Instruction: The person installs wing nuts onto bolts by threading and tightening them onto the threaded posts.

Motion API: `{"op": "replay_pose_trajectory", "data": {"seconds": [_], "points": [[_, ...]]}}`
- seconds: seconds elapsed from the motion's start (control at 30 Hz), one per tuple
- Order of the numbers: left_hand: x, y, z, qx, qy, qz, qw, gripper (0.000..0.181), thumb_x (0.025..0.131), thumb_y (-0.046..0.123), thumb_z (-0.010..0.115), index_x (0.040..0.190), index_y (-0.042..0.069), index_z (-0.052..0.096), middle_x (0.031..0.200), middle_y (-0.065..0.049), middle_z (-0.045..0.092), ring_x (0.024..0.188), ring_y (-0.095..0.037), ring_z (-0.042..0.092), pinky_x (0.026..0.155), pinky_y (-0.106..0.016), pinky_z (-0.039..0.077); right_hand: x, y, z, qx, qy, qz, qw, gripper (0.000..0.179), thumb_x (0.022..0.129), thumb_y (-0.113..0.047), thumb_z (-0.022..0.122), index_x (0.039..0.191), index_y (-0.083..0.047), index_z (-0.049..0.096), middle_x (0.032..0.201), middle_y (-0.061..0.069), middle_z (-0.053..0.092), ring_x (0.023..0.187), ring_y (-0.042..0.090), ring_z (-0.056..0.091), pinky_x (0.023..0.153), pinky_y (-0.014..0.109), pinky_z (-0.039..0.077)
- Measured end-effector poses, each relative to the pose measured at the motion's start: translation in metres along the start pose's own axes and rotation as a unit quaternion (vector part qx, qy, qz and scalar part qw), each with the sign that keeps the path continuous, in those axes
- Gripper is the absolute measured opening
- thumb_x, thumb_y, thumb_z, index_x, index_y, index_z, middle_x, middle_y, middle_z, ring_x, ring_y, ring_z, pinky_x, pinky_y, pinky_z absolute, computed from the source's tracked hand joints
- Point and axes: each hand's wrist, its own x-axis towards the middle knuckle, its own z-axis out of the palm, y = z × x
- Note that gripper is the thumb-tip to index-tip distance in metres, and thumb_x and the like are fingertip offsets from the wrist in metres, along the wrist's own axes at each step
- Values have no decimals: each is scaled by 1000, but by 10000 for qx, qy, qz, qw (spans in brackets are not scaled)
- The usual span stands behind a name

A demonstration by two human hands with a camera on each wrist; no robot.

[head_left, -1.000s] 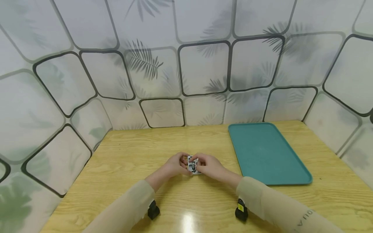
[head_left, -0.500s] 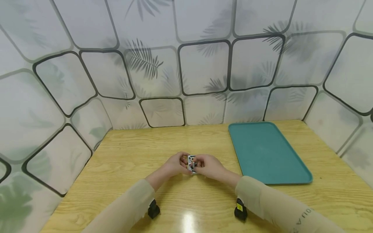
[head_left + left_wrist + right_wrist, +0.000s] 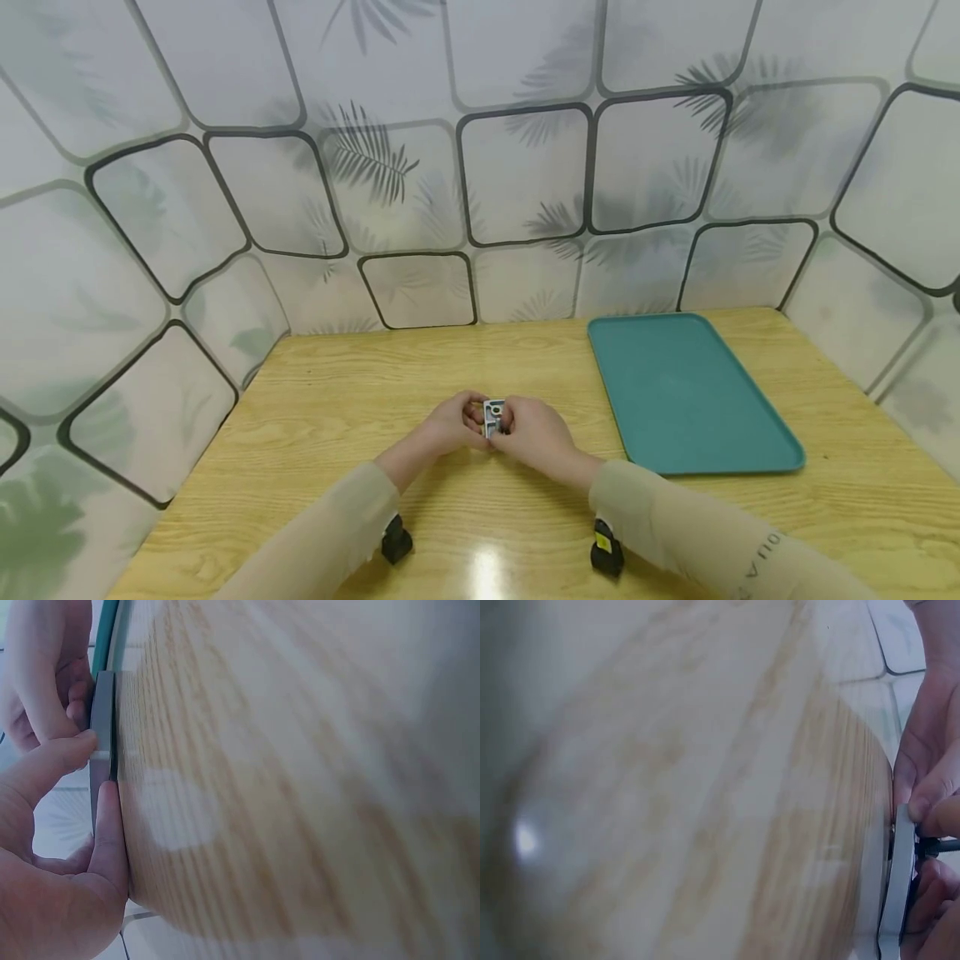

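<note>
A small flat silver-grey piece (image 3: 492,408) with recesses and a round hole lies low over the middle of the wooden table. My left hand (image 3: 452,423) grips its left side, thumb at the near edge and fingertips at the far one. In the left wrist view its smooth grey side (image 3: 103,720) runs between thumb and fingers. Over the right half bends my right hand (image 3: 538,433), hiding that part. Seen from the right wrist, the fingers are curled around a thin dark rod-like part (image 3: 946,845) standing out from the piece's face; its exact kind is hidden.
A teal rectangular tray (image 3: 690,392) lies on the table (image 3: 390,367) to the right of the hands. Behind the table hangs a pale patterned cloth (image 3: 525,175), which also continues along both sides. Black wrist devices (image 3: 396,540) sit under the sleeves.
My right hand has shifted slightly left and toward me and now covers more of the piece's right side and the upright part. The left hand keeps its hold in place.
</note>
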Motion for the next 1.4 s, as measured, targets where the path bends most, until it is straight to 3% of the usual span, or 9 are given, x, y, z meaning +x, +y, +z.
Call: {"op": "replay_pose_trajectory", "data": {"seconds": [0.2,0.33,0.47,0.6,0.77,0.87,1.03,1.4], "points": [[-2,2,1,6,-7,-81,10000,74,79,-10,84,146,-4,53,103,-10,59,86,-16,57,74,-24,49,-1,3,-2,381,-46,142,9992,26,92,-29,83,83,-13,64,73,-2,63,63,11,53,57,26,42],[-4,2,1,39,-31,-123,9999,75,80,-9,85,147,-2,52,104,-9,59,87,-17,57,75,-25,50,-1,3,-4,794,-85,331,9963,28,101,-37,72,91,-12,62,76,1,61,60,13,50,55,27,41],[-4,1,2,85,-6,-109,9999,74,78,-9,86,145,-1,54,104,-9,58,88,-17,57,75,-25,49,-1,8,-6,1400,-161,321,9895,21,108,-30,60,103,-10,61,74,2,60,58,13,48,53,27,39],[-4,2,2,155,24,-99,9998,75,78,-9,86,145,-1,54,105,-10,59,88,-17,58,75,-25,49,2,15,-9,1657,-466,0,9851,14,105,-16,56,115,-8,65,73,2,61,62,12,51,57,25,41],[-4,3,1,230,16,-127,9997,76,79,-7,87,146,-1,53,106,-10,60,89,-18,59,77,-26,50,4,20,-13,1539,-879,-428,9832,32,95,-3,57,124,-11,69,76,-1,57,61,10,45,57,22,37],[-4,4,1,217,6,-91,9997,76,79,-7,87,147,-2,53,107,-11,60,90,-18,59,77,-26,50,5,22,-14,1367,-989,-584,9839,34,92,-1,60,121,-13,73,78,-3,58,62,9,45,57,22,37],[-5,4,0,124,-21,-21,9999,76,78,-9,85,146,-3,52,107,-12,61,90,-18,59,76,-26,50,6,23,-14,1194,-1028,-716,9849,29,91,-1,64,115,-13,75,78,-3,60,63,9,47,58,23,39],[-4,4,1,62,-21,-41,10000,75,79,-10,85,146,-4,52,105,-11,60,88,-17,58,77,-25,50,7,21,-7,938,-747,-500,9915,12,92,-5,73,103,-11,72,73,-5,56,57,7,45,56,21,37]]}}
